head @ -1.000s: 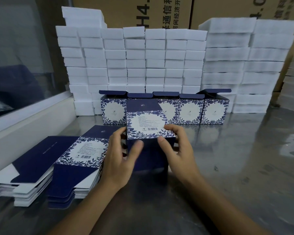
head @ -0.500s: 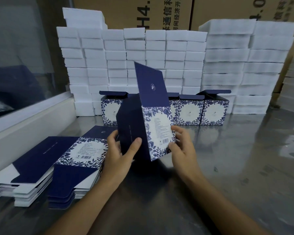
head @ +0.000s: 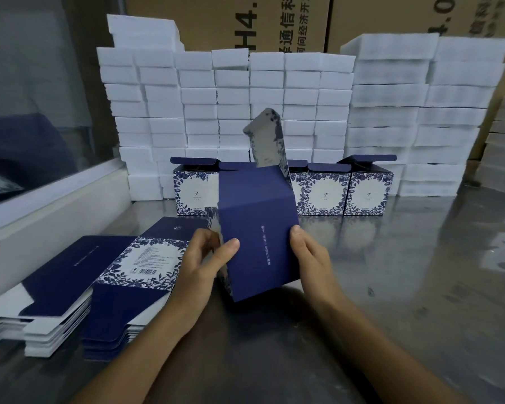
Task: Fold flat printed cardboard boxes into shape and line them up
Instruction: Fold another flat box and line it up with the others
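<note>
The work went on at a dull, reflective metal bench (head: 391, 287), with a wall of stacked white foam blocks (head: 274, 91) along its far edge, brown shipping cartons (head: 245, 18) behind them and a glazed partition (head: 41, 97) on the left. Two piles of flat printed blanks (head: 123, 275) lay near left. Within the past second the box in hand (head: 257, 234) had been turned: a second earlier its barcode panel faced up and it sat low between the hands, half a second earlier it was upright with the lid flap up, and now the plain navy side faced the camera, tilted, with a blurred flap (head: 267, 141) standing above it, apparently mid-swing. The left hand (head: 200, 266) pinched the box's left edge, thumb on the navy face; the right hand (head: 309, 258) gripped the right edge, its thumb on the edge and the fingers hidden behind. That suggested the box was already squared up and being rotated for a final check or flap tuck before joining the row of finished boxes (head: 341, 191) at the far middle of the bench, where it probably belonged next.
</note>
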